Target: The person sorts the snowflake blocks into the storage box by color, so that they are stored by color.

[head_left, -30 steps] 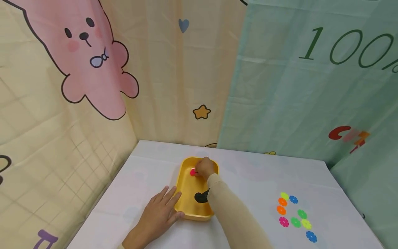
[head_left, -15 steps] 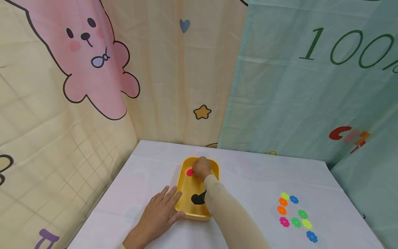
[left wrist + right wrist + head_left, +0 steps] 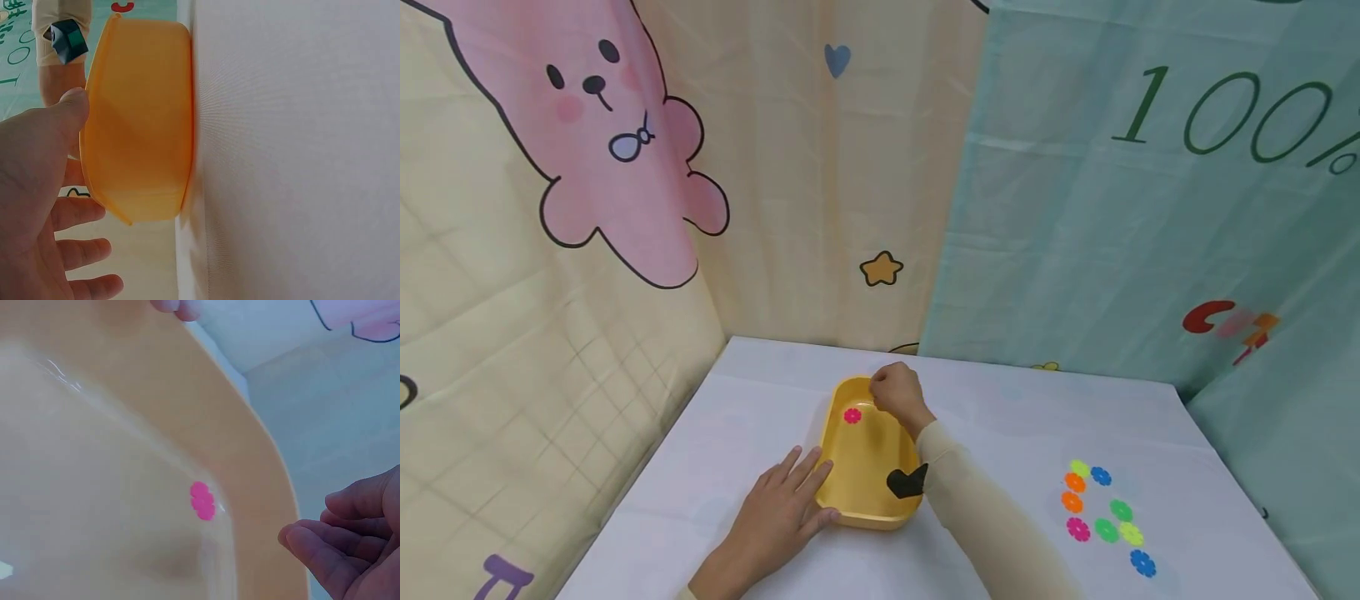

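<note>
A deep yellow tray [image 3: 865, 492] stands on the white table, with a pink flower-shaped plastic disc [image 3: 852, 416] lying on its floor near the far left corner. My left hand [image 3: 771, 508] lies along the tray's near left side with fingers straight and spread; in the left wrist view its thumb touches the rim. Over the tray's far right end hovers my right hand [image 3: 901, 396], fingers loosely bent. The right wrist view shows its thumb and fingertips apart with nothing between them, beside the tray wall [image 3: 269, 506] and away from the pink disc [image 3: 202, 500].
On the table's right side lie several loose flower discs: pink [image 3: 1078, 529], orange [image 3: 1072, 502], green [image 3: 1107, 530], yellow [image 3: 1131, 533] and blue [image 3: 1143, 563]. A dark device [image 3: 907, 481] sits on the right sleeve. Printed cloth [image 3: 835, 208] hangs behind the table.
My right hand has let go of the pink disc in the tray, then risen and moved right toward the far rim. The left hand has stayed at the tray's side.
</note>
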The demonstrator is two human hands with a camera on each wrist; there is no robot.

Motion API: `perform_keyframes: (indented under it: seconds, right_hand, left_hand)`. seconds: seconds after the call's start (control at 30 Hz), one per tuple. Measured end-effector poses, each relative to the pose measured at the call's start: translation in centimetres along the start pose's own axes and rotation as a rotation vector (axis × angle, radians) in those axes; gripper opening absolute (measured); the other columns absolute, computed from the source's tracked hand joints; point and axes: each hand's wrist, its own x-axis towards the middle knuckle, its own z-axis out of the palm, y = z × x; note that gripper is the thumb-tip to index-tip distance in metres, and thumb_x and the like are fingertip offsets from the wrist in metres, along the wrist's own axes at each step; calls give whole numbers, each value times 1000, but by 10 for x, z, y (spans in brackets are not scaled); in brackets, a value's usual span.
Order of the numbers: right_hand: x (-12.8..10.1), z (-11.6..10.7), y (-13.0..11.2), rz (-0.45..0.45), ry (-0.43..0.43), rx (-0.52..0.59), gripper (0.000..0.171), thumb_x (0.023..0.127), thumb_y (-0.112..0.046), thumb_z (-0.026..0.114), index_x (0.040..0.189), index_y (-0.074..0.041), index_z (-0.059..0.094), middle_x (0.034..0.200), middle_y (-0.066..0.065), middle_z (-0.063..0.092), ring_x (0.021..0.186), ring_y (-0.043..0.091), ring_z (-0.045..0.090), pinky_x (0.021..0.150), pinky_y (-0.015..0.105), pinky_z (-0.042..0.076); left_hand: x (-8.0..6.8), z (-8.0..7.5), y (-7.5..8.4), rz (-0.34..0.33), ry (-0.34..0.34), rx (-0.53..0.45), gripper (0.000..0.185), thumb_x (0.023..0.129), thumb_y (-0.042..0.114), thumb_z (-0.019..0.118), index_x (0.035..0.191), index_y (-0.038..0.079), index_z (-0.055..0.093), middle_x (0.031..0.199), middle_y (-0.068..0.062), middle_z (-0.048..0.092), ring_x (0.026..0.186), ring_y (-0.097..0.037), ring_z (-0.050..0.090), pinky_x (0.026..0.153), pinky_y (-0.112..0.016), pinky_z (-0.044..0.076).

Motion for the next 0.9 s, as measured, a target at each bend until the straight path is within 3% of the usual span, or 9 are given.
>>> perform_keyframes:
  seconds: [0.1,0.17,0.4,0.57,0.9]
  right_hand:
    - [-8,-27,4,-15,37,92,16,88,-7,59,90,2,73,70,8,66,57,17,58,54,26,53]
    - [-13,-45,10,-3,64,96,15,89,-10,61,93,0,72,76,9,66,62,19,60,59,28,55]
    - [-37,-98,38,77,92,43,20,91,-20,63,103,-7,69,95,8,66,81,25,64,73,36,58]
    - [-60,-129,61,87,92,-4,25,93,-25,62,110,-7,67,105,9,67,86,23,64,77,40,57]
    - [-114,-168,120,162,75,-97,33,94,-27,62,117,-4,64,112,12,66,91,26,64,80,42,55]
  left_hand:
    - [0,0,0,15,23,-7,70,89,66,49,140,18,52,149,-5,42,139,-32,35,102,-52,39]
    - [0,1,0,17,28,-6,69,89,66,49,140,18,52,149,-5,43,138,-32,35,101,-52,39]
    - [-1,2,-1,33,36,-1,71,90,66,47,141,17,51,149,-6,43,137,-33,37,100,-51,41]
    - [0,4,-2,50,56,14,71,91,64,48,142,16,49,149,-7,43,136,-34,38,99,-51,41]
    - [1,-1,-1,32,4,26,73,90,66,47,145,17,45,150,-6,42,138,-32,36,101,-50,40]
